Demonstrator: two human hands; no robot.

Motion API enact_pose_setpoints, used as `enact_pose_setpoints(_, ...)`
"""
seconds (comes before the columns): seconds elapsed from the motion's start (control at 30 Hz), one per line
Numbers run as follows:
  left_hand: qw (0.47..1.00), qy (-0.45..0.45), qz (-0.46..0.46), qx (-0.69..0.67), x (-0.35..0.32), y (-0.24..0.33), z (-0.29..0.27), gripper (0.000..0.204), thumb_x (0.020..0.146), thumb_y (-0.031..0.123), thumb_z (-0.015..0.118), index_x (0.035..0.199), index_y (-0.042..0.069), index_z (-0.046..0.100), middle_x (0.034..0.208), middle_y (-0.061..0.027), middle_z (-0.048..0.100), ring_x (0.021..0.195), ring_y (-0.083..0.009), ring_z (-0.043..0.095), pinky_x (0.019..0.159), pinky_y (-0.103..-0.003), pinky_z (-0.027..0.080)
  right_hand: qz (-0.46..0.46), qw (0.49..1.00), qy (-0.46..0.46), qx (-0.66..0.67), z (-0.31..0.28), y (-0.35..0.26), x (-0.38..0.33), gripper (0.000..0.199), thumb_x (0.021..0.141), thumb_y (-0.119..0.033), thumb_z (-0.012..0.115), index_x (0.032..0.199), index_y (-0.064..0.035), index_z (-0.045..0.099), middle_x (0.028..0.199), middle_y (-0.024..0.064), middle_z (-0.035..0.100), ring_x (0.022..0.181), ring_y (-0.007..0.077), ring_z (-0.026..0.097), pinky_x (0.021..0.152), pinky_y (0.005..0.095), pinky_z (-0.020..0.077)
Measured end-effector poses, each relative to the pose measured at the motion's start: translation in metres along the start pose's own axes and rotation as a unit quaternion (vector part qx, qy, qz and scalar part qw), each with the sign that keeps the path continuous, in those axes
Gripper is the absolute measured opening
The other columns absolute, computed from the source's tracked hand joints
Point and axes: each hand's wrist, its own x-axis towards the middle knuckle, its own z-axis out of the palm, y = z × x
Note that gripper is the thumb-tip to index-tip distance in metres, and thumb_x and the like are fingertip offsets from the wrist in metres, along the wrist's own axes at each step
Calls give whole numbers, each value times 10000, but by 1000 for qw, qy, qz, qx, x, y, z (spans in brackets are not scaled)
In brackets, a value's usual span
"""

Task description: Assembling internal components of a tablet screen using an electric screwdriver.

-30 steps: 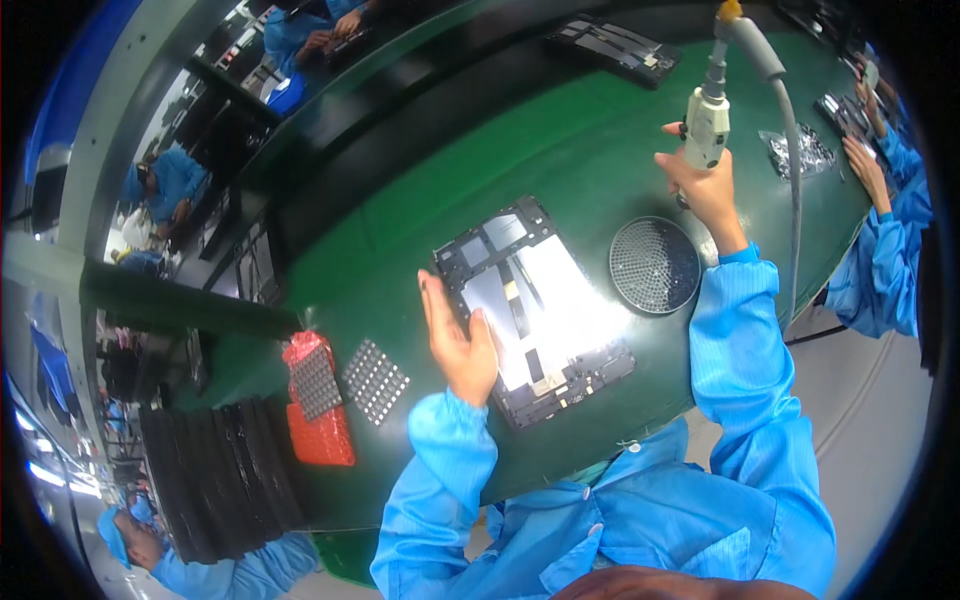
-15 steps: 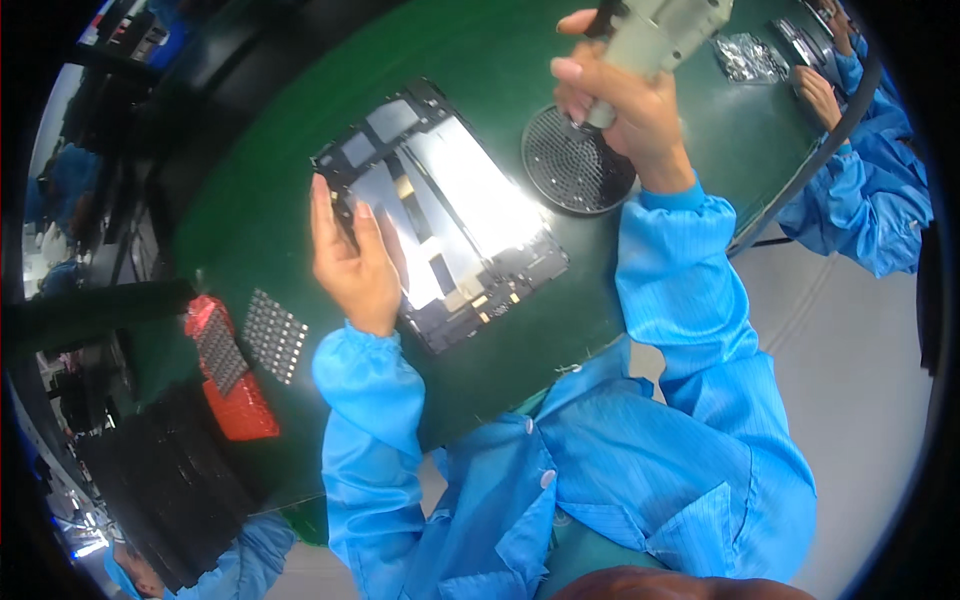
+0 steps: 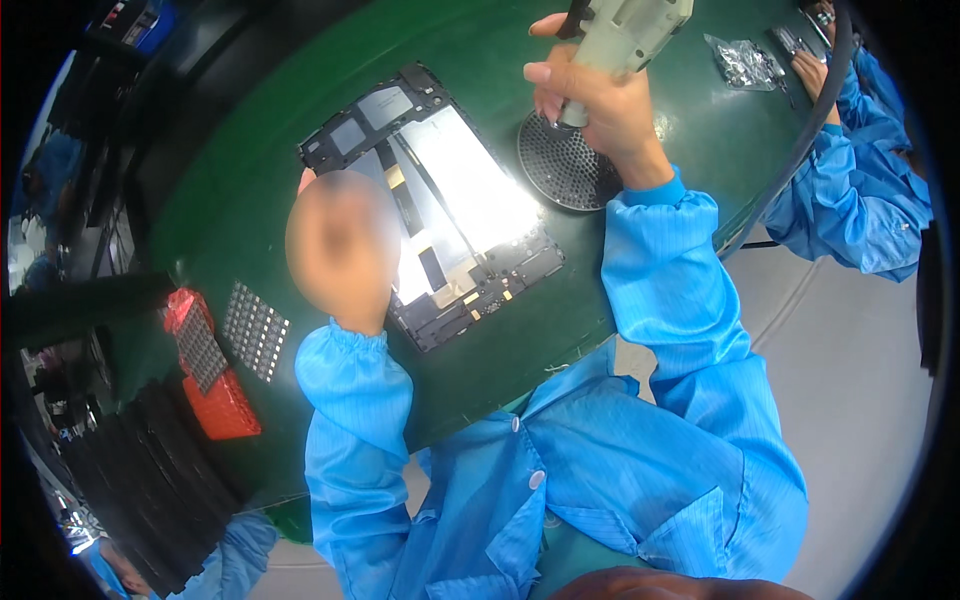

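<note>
An opened tablet point(image 3: 468, 185) lies flat and slanted on the green table, its silver panels, ribbon cables and black frame exposed. At its left edge is my left hand point(image 3: 345, 245); a round blur covers most of the fingers, leaving one fingertip visible by the frame. My right hand point(image 3: 605, 105) grips a pale grey-green power tool point(image 3: 640, 30) with a metal nose, wrapped by the fingers; its upper end is cut off by the picture edge. Beneath that hand sits a round black dish point(image 3: 565, 170) with a perforated, grid-like surface, partly covered by the hand.
Left on the table point(image 3: 230, 190) are a sheet of small parts point(image 3: 257, 330) and a red wrapped packet point(image 3: 220, 400) under another such sheet. A black stack point(image 3: 150, 480) stands lower left. Far right are a clear bag point(image 3: 745, 65), a dark cable point(image 3: 800, 170) and a co-worker's blue sleeves point(image 3: 840, 190).
My right hand and the tool have shifted slightly left in the picture, as has the whole scene. The left hand stays by the tablet's left edge, now blurred.
</note>
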Motion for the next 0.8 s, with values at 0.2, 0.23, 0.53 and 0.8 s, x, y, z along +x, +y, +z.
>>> enact_pose_setpoints(0.2,996,-24,4,87,-2,-8,-5,159,872,74,576,994,-11,634,930,-102,676,929,-157,610,1014,-365,314,3,1000,-16,-18,2,11,-1,330,714,-4,694,995,57,533,550,31,547,448,113,514,444,230,395)
enact_pose_setpoints(0.23,996,-25,8,86,-1,-7,-5,159,872,74,576,994,-11,634,930,-102,676,929,-157,610,1014,-365,314,12,1000,-13,-9,3,10,-1,304,711,-1,694,964,51,533,551,30,550,450,112,519,442,229,398)
enact_pose_setpoints(0.53,974,-1,156,167,2,3,-15,138,793,-30,635,931,-27,643,834,-79,639,838,-164,606,755,-268,477,9,1000,-14,-19,11,6,-5,298,704,5,703,952,30,540,555,27,552,458,105,523,437,230,401)
enact_pose_setpoints(0.8,973,-93,-209,-19,-18,34,-64,138,788,-8,666,909,-57,626,818,-105,652,618,-109,592,559,-209,486,-36,998,-3,-47,2,-1,-10,336,776,-22,629,1086,40,514,604,22,512,512,107,493,500,259,408)
